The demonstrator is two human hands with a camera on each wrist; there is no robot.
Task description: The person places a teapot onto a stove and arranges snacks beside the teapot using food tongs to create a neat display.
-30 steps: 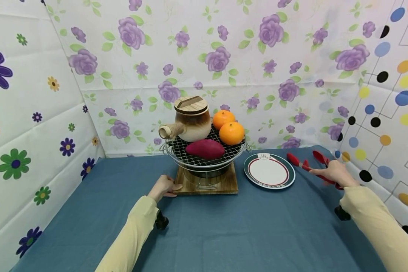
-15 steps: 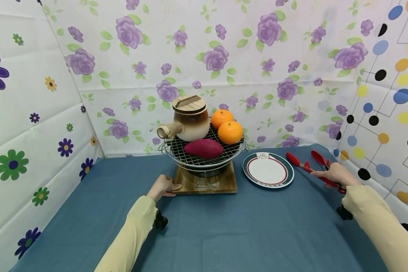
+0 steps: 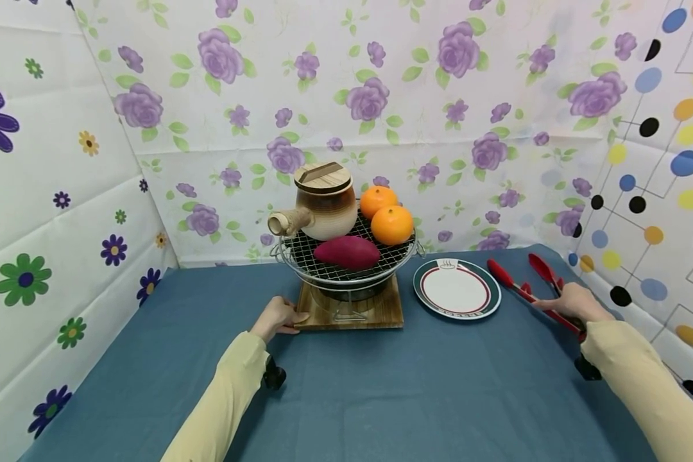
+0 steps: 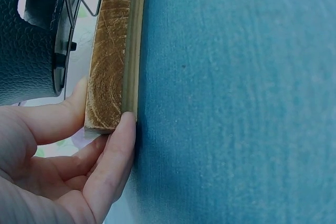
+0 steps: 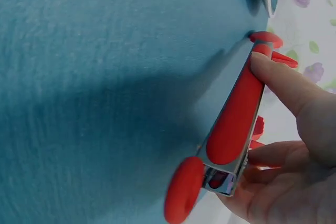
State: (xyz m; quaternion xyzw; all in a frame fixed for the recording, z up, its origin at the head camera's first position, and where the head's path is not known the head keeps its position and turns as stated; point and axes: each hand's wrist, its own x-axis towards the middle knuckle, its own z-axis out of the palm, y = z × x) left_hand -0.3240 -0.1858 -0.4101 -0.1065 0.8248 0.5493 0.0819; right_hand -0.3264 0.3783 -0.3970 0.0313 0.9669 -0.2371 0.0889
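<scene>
My left hand (image 3: 274, 316) grips the front left corner of a square wooden board (image 3: 381, 316). In the left wrist view, the thumb lies on the upper side of the board (image 4: 109, 61) and the fingers are at its lower edge. On the board stands a round grill with a mesh rack (image 3: 301, 255). The rack bears a lidded clay pot (image 3: 330, 218), a purple sweet potato (image 3: 348, 253) and two mandarins (image 3: 393, 225). At the right, my right hand (image 3: 579, 303) holds red tongs (image 3: 504, 274), spread apart, with the thumb on one arm of the tongs (image 5: 233, 121).
A white plate (image 3: 455, 289) with a green rim lies between the grill and the tongs. Floral sheets (image 3: 317, 77) hang behind and at both sides. Blue cloth (image 3: 369, 398) covers the table. The pot's handle (image 3: 285, 222) points left toward the viewer.
The tongs have turned slightly in my right hand, their hinge end coming nearer to me. My right hand has shifted slightly right. My left hand stays on the board's corner.
</scene>
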